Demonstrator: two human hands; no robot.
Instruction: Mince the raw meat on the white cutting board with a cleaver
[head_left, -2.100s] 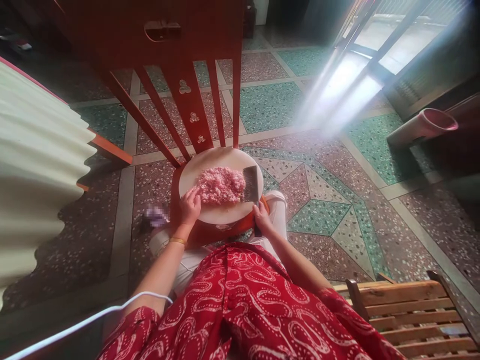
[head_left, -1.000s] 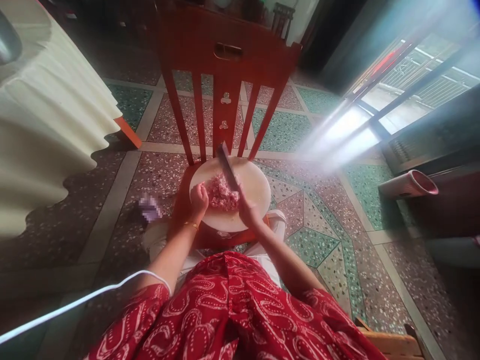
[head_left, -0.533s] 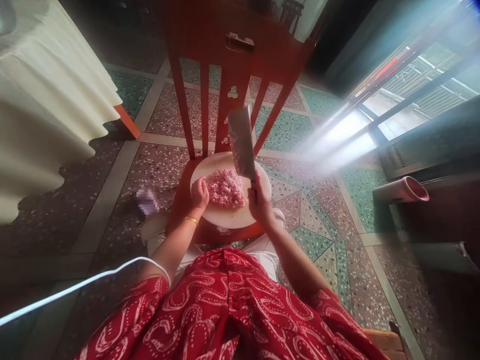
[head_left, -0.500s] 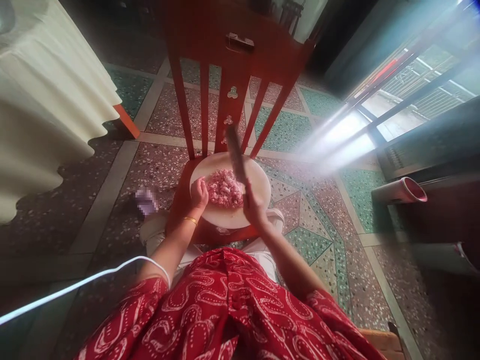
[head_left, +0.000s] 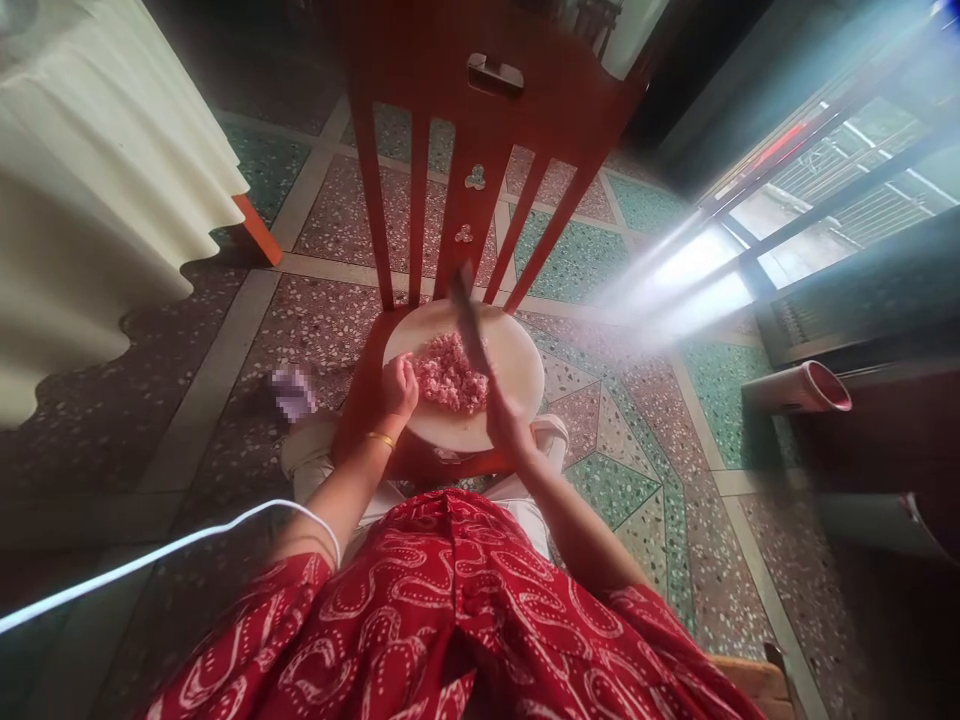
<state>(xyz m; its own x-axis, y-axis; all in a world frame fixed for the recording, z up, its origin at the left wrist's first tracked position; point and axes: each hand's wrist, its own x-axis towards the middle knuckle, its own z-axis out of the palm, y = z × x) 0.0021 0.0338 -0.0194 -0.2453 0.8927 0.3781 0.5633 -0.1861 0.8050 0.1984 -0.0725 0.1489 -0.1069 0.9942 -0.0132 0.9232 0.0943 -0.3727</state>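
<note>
A pile of minced meat (head_left: 450,375) lies on a round, pale chopping board (head_left: 514,345), which rests on the seat of a red wooden chair (head_left: 367,370). My right hand (head_left: 508,415) is closed around the handle of a cleaver (head_left: 469,325). The cleaver's dark blade points away from me, edge-on, at the right side of the meat. Against the left side of the pile, over the board's edge, is my left hand (head_left: 401,385), fingers fairly straight and holding nothing. A gold bangle (head_left: 382,439) circles that wrist.
The slatted chair back (head_left: 420,210) rises behind the board. A cream tablecloth (head_left: 112,190) hangs at the left, and a white cable (head_left: 150,560) reaches my left arm. To the right, a tube-shaped container (head_left: 799,387) lies near the bright doorway.
The cleaver has come down slightly, its tip now lower and nearer the board. My left hand stays beside the meat. The view has shifted slightly.
</note>
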